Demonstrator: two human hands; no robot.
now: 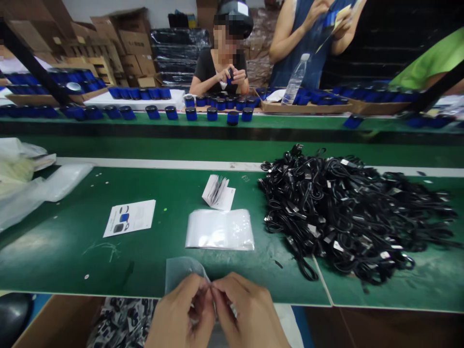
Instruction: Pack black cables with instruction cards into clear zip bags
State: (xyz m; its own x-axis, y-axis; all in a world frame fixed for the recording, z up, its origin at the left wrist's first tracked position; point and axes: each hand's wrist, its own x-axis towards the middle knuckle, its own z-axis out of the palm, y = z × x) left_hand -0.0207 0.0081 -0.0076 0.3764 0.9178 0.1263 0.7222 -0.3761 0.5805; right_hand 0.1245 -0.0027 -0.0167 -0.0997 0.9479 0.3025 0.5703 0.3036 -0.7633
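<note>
A thin plastic bag (181, 271), cloudy and limp, is held over the near edge of the smooth green worktop (174, 193), its top edge bent into a curve. It is pinched by the left hand (184, 307) and the right hand (248, 309); each grip is closed on the film, and the fingertips are brought together at one spot. Just beyond, light is reflected in white patches by a flat, glossy pile of clear bags (213, 231). Behind it, folded paper booklets (216, 191) are fanned into ridges. To the left, flat rectangular leaflets (132, 217) are stacked askew. The right side is covered by a tangled heap of black cables (337, 203), coiled and dotted with white tags. Farther back, blue, black-topped cylinders (191, 114) are lined up on a green ledge (290, 122).
</note>
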